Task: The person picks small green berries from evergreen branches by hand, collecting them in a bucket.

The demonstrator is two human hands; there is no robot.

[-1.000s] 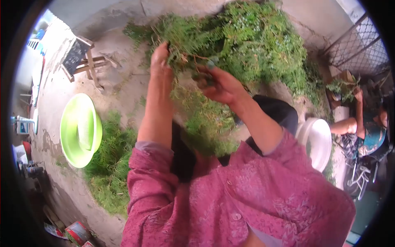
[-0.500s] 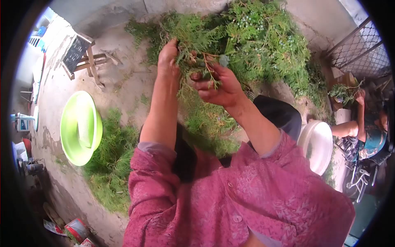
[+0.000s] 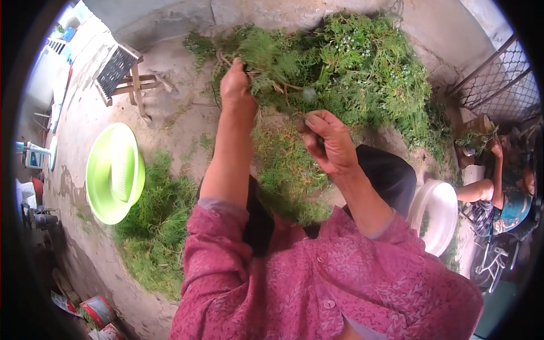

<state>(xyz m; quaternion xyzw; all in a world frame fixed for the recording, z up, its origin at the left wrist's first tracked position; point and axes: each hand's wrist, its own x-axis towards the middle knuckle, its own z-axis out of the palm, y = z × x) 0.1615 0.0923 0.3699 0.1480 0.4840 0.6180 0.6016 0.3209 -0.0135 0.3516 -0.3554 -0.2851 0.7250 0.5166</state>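
My left hand is closed around the stem end of a leafy evergreen branch, held up in front of the larger heap. A thin bare twig and a pale bluish blob, too blurred to name, show at the branch's lower right. Below that, my right hand is apart from the branch with its fingers curled in. Whatever lies in those fingers is hidden. Loose green sprigs cover the ground beneath both hands.
A big heap of evergreen branches lies by the wall. To the left are a lime-green basin, a cut-greenery pile and a wooden stool. A white tub stands right, near another person holding a sprig.
My right hand has drawn away from the branch, down and to the right, and its fingers have curled closed. My left hand keeps its hold on the branch.
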